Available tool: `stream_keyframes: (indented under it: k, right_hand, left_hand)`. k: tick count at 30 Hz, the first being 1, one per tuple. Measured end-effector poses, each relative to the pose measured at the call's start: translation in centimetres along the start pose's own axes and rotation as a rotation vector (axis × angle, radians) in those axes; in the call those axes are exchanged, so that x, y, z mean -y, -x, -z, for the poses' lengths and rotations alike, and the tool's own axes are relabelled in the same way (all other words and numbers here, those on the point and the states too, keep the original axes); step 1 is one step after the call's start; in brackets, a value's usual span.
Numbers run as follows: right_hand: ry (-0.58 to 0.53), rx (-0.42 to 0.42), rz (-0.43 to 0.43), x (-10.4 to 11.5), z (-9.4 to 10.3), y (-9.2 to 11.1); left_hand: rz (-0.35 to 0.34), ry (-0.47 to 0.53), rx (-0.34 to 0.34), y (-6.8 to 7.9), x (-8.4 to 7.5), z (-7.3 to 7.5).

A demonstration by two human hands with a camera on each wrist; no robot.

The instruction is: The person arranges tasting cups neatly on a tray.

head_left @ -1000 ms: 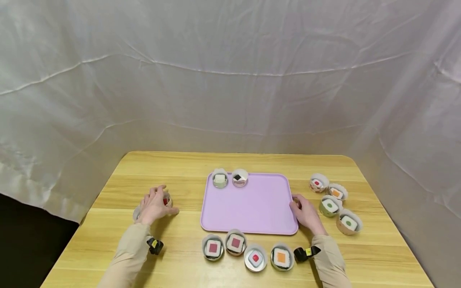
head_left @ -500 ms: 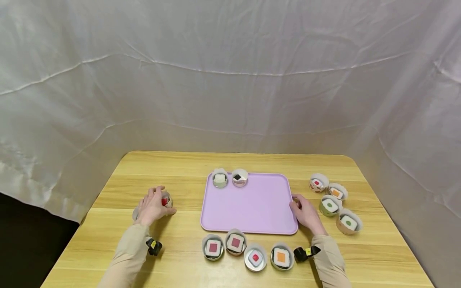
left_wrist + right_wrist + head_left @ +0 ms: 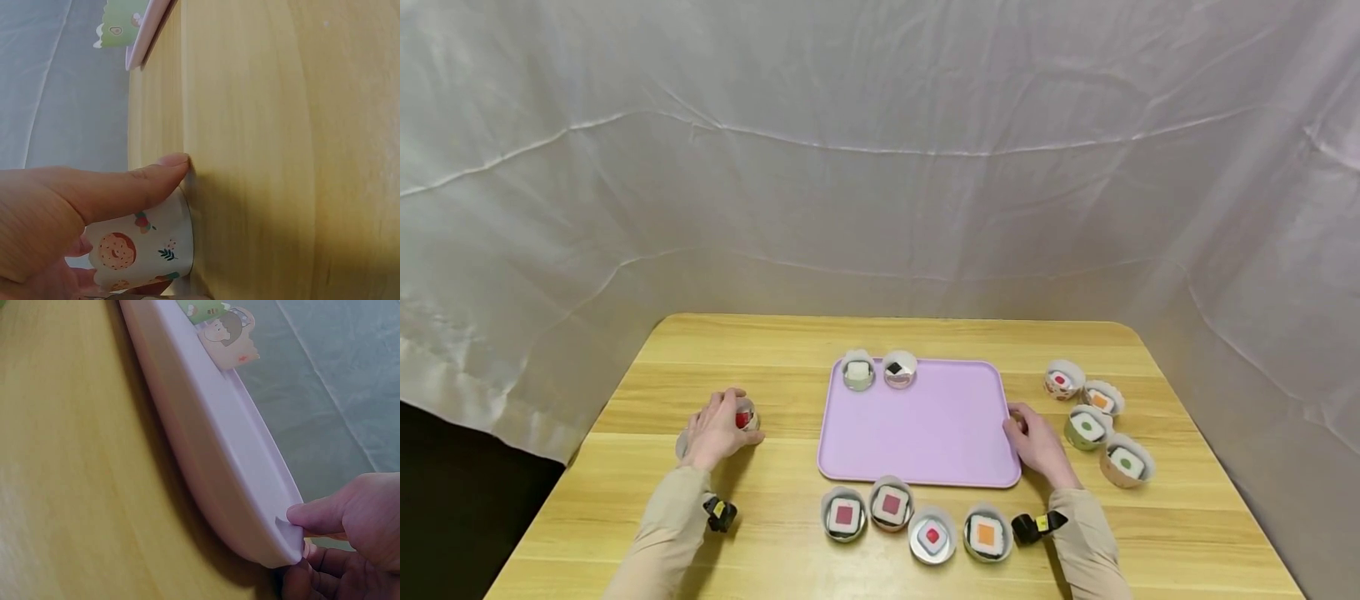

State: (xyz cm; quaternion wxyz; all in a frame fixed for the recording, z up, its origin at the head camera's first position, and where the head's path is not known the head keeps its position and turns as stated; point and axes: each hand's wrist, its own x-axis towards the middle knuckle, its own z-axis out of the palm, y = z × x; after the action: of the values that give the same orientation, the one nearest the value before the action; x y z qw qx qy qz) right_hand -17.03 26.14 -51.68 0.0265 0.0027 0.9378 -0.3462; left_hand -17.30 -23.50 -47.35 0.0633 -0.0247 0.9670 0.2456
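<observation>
Honestly, left hand [image 3: 713,431] curls round a printed cup [image 3: 150,244] on the table [image 3: 778,521], left of the tray [image 3: 932,433] | right hand [image 3: 1039,448] pinches tray's edge | hard squeeze might buckle that cup, a tug could topple the tray's two cups [image 3: 858,375]

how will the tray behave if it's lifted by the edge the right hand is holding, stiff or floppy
Probably stiff: the tray has a raised, unbent rim. The green cup and pink cup may slide if it tilts, since its surface looks smooth. It may also feel heavier at the far left, where both cups sit, away from the right hand.
</observation>
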Motion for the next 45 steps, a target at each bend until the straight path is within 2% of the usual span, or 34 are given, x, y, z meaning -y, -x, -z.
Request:
stream_keyframes:
  k: [5, 10, 23, 31, 36, 45]
  right_hand:
    - [0.004, 0.0, 0.003, -0.1, 0.0, -0.1]
    - [0.0, 0.008, -0.004, 0.1, 0.1, 0.0]
    - [-0.01, 0.002, -0.003, 0.1, 0.1, 0.0]
    - [-0.017, 0.001, 0.0, 0.0, 0.2, -0.1]
    - [-0.012, 0.001, -0.001, 0.0, 0.1, -0.1]
    - [-0.009, -0.01, 0.013, 0.0, 0.0, 0.0]
  left_hand:
    - [-0.01, -0.014, 0.019, 0.1, 0.0, 0.4]
    - [-0.014, -0.014, -0.001, -0.1, 0.2, 0.2]
    - [-0.043, 0.034, -0.127, -0.2, -0.5, -0.4]
    - [-0.094, 0.049, -0.194, -0.7, -1.2, -0.5]
    - [-0.092, 0.085, -0.233, -0.8, -1.6, -0.7]
    - [-0.122, 0.216, -0.263, -0.9, -2.5, -1.2]
